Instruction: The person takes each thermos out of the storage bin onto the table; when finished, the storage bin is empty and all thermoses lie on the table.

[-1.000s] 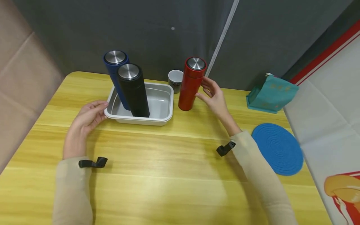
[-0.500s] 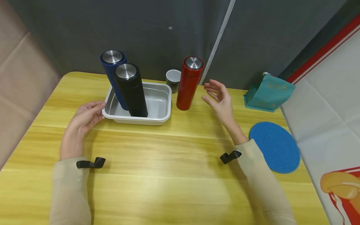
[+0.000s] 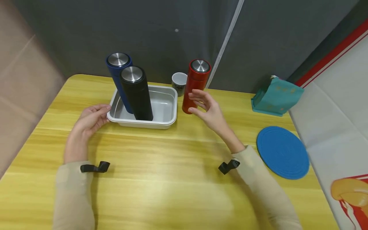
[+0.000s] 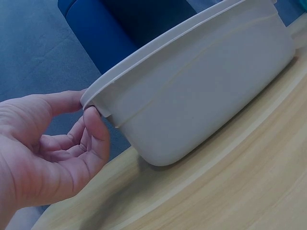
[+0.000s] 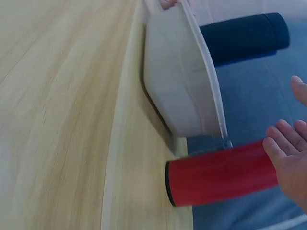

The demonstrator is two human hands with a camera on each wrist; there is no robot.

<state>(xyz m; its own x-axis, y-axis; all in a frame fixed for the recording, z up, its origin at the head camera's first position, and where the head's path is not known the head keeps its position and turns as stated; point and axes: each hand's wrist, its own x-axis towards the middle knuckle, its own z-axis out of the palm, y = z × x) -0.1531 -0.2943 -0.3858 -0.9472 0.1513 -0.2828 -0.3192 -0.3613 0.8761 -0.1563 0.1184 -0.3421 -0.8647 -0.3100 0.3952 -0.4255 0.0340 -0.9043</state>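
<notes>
Standing upright on the yellow wood-grain desk (image 3: 161,166), just off the right end of the pale grey rectangular tray (image 3: 164,107): a tall red cylindrical flask (image 3: 195,83) with a silvery lid top. Long axis vertical, base on the desk. Much nearer to the right hand (image 3: 212,114) than to the left hand (image 3: 92,119). Deciding relation, by judgement: an upright body leftward of the right hand and slightly beyond, on the tray side. In both the head and right wrist views, partly overlapped by the right fingers (image 5: 278,136), well above the base; impossible to tell touching from just apart. Right fingers loosely curved, thumb set away, holding nothing. On the left, pinching the tray's rim between thumb and fingers. Upright within the tray, toward the left: a tall black cylindrical flask (image 3: 139,99) and, behind, a tall dark blue cylindrical flask (image 3: 116,75).
</notes>
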